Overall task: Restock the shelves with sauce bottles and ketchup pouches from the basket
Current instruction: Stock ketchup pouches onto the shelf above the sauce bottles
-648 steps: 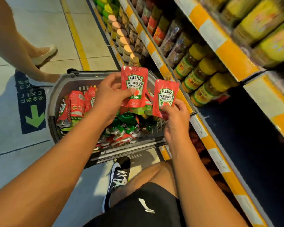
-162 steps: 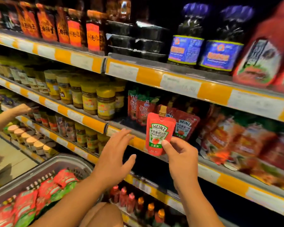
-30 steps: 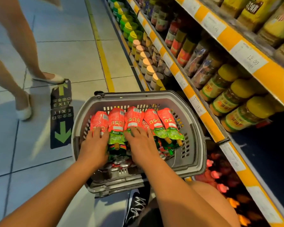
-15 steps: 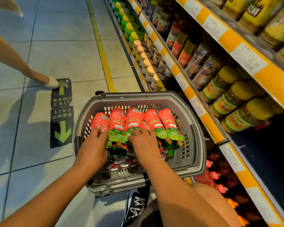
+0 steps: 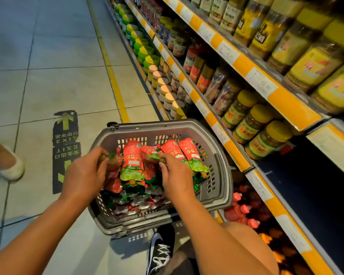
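A grey plastic basket (image 5: 219,175) stands on the floor beside the shelves, filled with several red and green ketchup pouches (image 5: 133,163). Both hands are inside it. My left hand (image 5: 83,175) grips a pouch (image 5: 112,161) at the basket's left side by its top end. My right hand (image 5: 175,177) pinches another pouch (image 5: 152,152) near the middle, lifting its end. Two more pouches (image 5: 185,153) lean against the far right wall of the basket. Small sachets lie at the bottom.
Shelves with orange price strips (image 5: 213,120) run along the right, holding yellow-lidded jars (image 5: 266,139) and red bottles (image 5: 244,209) low down. An empty dark shelf space (image 5: 310,185) lies right of the basket. Another person's foot (image 5: 10,165) is at the left. My shoe (image 5: 160,253) is below.
Both hands have closed on pouches and begun lifting them from the row. The person at the left has stepped nearer.
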`<state>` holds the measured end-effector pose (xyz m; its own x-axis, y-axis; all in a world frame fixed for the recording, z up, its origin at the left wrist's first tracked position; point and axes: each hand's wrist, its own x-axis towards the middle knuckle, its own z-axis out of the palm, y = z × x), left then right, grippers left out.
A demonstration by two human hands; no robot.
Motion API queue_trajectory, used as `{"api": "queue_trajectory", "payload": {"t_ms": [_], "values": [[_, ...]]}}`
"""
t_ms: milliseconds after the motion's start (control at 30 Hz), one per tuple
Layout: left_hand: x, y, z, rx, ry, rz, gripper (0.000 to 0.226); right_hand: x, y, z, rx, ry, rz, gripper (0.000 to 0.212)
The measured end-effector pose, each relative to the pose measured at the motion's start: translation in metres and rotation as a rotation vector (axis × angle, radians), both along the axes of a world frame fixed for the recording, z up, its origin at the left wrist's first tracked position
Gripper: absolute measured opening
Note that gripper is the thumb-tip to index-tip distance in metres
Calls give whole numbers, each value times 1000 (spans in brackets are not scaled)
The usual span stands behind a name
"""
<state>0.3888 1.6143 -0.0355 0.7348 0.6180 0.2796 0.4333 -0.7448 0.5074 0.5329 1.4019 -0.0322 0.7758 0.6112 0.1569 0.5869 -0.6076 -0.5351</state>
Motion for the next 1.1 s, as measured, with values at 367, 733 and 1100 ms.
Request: {"api": "queue_trajectory", "payload": {"t_ms": [367, 733, 1100], "values": [[10, -26, 65, -304, -296, 23, 12, 2, -62, 33, 567, 266, -435, 11], [23, -107, 145, -461, -456, -242, 16, -36, -181, 76, 1004, 285, -648, 15], [46, -248, 197, -629, -478, -631, 69, -139, -377, 162, 1224, -154, -977, 31]]}}
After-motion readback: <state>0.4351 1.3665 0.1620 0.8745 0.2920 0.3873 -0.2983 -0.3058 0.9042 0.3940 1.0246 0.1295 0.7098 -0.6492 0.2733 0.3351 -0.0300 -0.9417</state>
